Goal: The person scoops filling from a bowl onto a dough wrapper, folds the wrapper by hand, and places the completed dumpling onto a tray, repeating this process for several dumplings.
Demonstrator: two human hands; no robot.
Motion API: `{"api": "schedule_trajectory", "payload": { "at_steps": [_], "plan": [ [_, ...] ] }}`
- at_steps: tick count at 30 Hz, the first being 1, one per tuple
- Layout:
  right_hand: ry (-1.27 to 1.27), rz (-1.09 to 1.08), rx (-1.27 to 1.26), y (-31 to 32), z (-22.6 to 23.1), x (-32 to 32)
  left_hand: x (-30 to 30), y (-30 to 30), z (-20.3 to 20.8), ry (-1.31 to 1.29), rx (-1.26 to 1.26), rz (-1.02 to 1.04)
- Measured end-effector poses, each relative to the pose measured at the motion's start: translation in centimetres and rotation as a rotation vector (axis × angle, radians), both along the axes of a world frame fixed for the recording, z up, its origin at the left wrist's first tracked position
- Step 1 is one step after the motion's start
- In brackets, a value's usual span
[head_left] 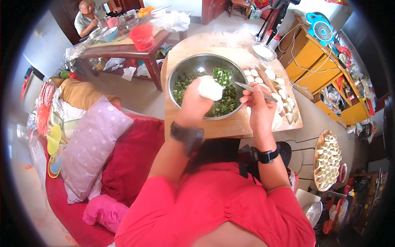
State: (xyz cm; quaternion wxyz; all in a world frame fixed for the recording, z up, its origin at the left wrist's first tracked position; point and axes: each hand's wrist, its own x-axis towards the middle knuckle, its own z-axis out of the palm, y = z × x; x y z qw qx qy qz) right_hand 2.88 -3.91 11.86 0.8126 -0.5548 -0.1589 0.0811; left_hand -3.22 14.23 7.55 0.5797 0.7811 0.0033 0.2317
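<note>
Head view, dough wrapper [210, 89] held on blurred left grip [193, 102], apparently half-curled, right grip [260, 105] pinching metal utensil [243, 86]

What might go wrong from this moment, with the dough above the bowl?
The white dough in the left hand is above the steel bowl, so it might slip into the green filling.
The metal utensil in the right hand may tear it if pushed hard.
The right hand is near the dough pieces on the wooden board and might brush them.
</note>
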Motion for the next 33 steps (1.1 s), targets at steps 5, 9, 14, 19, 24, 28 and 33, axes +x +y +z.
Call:
{"api": "schedule_trajectory", "payload": {
  "at_steps": [5, 9, 14, 19, 24, 28, 33],
  "plan": [
    [-0.343, -0.054, -0.168, 0.2, -2.9, -1.5, 3.7, -1.4, 1.2, -0.109, -1.526, -0.204],
    [-0.924, -0.091, -0.459, -0.2, -3.4, -1.3, 4.1, -1.1, 1.6, -0.064, -1.562, -0.200],
    [-0.868, -0.052, -0.388, -0.5, -3.2, -1.6, 4.0, -0.8, 0.6, -0.097, -1.594, -0.224],
    [-0.125, -0.046, -0.064, -0.2, -0.1, -2.8, 3.3, -1.0, 1.0, -0.018, -1.556, -0.130],
    [-0.003, 0.016, -0.003, -0.2, -1.5, -1.2, 3.1, -1.7, 2.4, 0.049, -1.639, -0.098],
    [-0.008, 0.030, 0.000, -0.3, -1.4, -0.9, 2.2, -1.7, 3.2, 0.043, -1.593, -0.118],
    [-0.081, 0.063, -0.104, -0.3, -0.3, -0.9, 1.4, -0.1, 0.3, -0.122, -0.777, 0.054]
  ]
}}
